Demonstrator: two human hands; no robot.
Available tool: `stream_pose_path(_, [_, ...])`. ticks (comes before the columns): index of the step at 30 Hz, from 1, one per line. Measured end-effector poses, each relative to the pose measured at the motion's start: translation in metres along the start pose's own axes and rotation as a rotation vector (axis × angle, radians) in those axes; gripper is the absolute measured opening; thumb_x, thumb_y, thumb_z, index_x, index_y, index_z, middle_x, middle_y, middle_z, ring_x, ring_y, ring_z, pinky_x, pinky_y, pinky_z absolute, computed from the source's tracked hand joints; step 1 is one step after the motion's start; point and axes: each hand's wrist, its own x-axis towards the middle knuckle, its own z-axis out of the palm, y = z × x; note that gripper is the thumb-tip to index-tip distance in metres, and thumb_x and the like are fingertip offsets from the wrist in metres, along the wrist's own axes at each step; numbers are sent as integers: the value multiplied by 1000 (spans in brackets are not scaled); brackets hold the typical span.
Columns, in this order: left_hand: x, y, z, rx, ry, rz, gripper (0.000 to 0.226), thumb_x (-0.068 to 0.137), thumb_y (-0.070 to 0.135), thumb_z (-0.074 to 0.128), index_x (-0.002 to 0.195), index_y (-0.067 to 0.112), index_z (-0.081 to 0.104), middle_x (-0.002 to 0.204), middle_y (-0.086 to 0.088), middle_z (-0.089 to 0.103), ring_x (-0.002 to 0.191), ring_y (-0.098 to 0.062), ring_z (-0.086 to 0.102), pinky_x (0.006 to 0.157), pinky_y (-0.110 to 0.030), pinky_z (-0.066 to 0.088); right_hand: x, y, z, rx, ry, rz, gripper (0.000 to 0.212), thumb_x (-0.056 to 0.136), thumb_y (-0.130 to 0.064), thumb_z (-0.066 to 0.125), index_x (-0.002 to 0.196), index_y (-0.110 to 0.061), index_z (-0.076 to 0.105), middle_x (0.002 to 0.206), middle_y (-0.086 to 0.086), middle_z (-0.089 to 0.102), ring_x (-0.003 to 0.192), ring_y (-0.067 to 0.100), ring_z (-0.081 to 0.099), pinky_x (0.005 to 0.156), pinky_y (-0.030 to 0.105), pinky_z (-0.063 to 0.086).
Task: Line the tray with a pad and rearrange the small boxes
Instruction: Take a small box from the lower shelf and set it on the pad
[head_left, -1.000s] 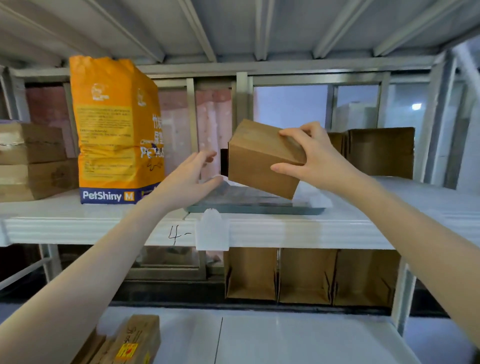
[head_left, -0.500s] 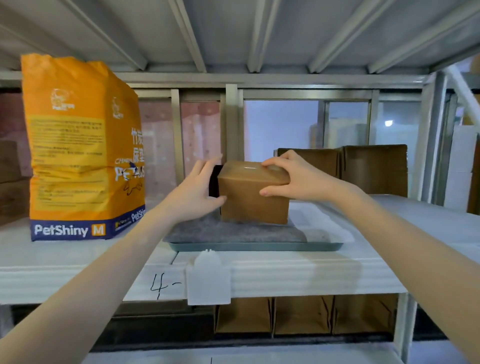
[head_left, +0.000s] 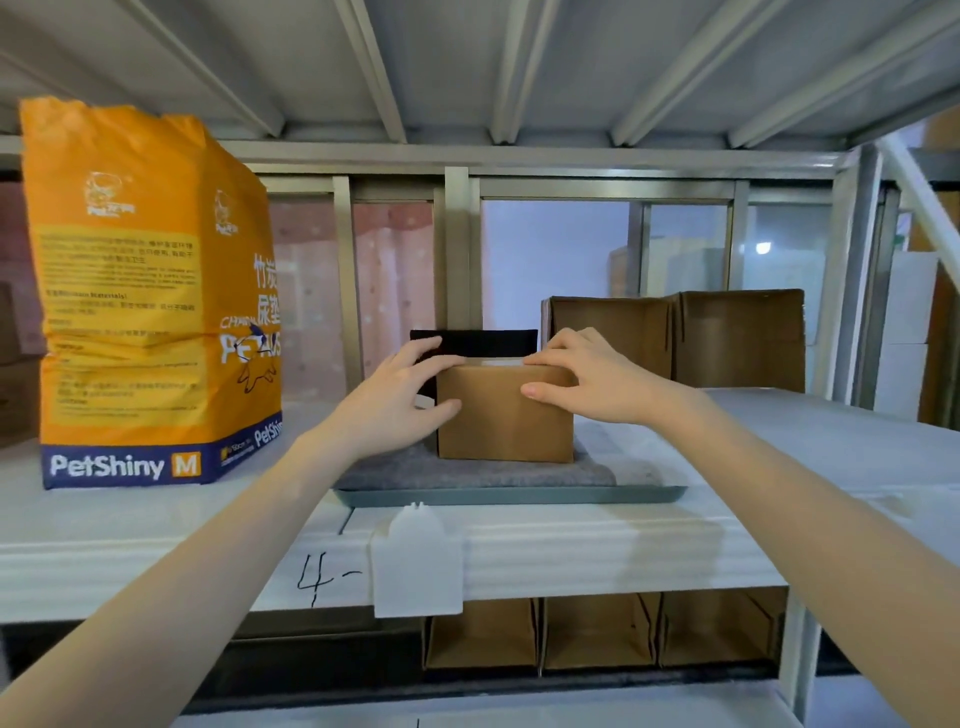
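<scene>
A small brown cardboard box (head_left: 504, 421) stands upright on a grey pad (head_left: 467, 470) that lines a shallow grey-green tray (head_left: 514, 495) on the white shelf. My left hand (head_left: 395, 397) presses the box's left side and top corner. My right hand (head_left: 587, 379) lies over its top right edge, thumb on the front face. A black box (head_left: 485, 343) stands right behind it, mostly hidden. White pad edge (head_left: 644, 467) shows at the tray's right.
An orange PetShiny bag (head_left: 150, 296) stands left of the tray. Two open brown cartons (head_left: 675, 338) sit at the back right. A white tag (head_left: 418, 564) hangs from the shelf edge (head_left: 597, 551). More cartons (head_left: 597, 629) fill the shelf below.
The brown box came down from a tilted hold in the air onto the pad and now stands level in front of the black box. Both hands stay on it.
</scene>
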Motion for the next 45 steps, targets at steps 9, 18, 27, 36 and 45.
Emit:
stream_pose_path(9, [-24, 21, -11, 121, 49, -16, 78, 88, 52, 52, 149, 38, 4, 160, 5, 1, 146, -24, 13, 113, -45, 23, -34, -2, -8, -21, 37, -9, 75, 91, -51, 48, 150, -34, 4, 159, -4, 15, 146, 19, 15, 116, 53, 19])
stream_pose_path(18, [-61, 57, -25, 127, 107, -24, 80, 87, 51, 54, 149, 37, 5, 160, 5, 4, 144, -23, 19, 113, -50, 29, -88, -18, -27, -13, 114, -55, 78, 89, -51, 52, 150, -34, 6, 160, -3, 14, 146, 19, 14, 117, 50, 20])
stream_pose_path(27, [-113, 85, -37, 100, 165, -43, 80, 86, 51, 56, 149, 35, 9, 159, 1, 11, 144, -23, 20, 114, -49, 27, -136, -48, -24, -1, 127, -142, 80, 87, -53, 54, 150, -33, 8, 159, -4, 17, 145, 19, 18, 115, 48, 24])
stream_pose_path(36, [-186, 87, -50, -65, 138, -55, 69, 90, 31, 58, 148, 29, 20, 153, 4, 23, 139, -9, 25, 113, -28, 23, -162, -94, -2, 114, 85, -232, 82, 87, -48, 57, 150, -33, 8, 158, -8, 17, 144, 14, 19, 114, 38, 23])
stream_pose_path(45, [-266, 29, -59, -60, 125, -273, 56, 90, 20, 59, 140, 20, 34, 137, -3, 38, 123, -13, 41, 97, -20, 30, -156, -165, 71, 292, -103, -406, 63, 89, -40, 58, 145, -30, 29, 153, -8, 30, 139, 8, 26, 111, 26, 22])
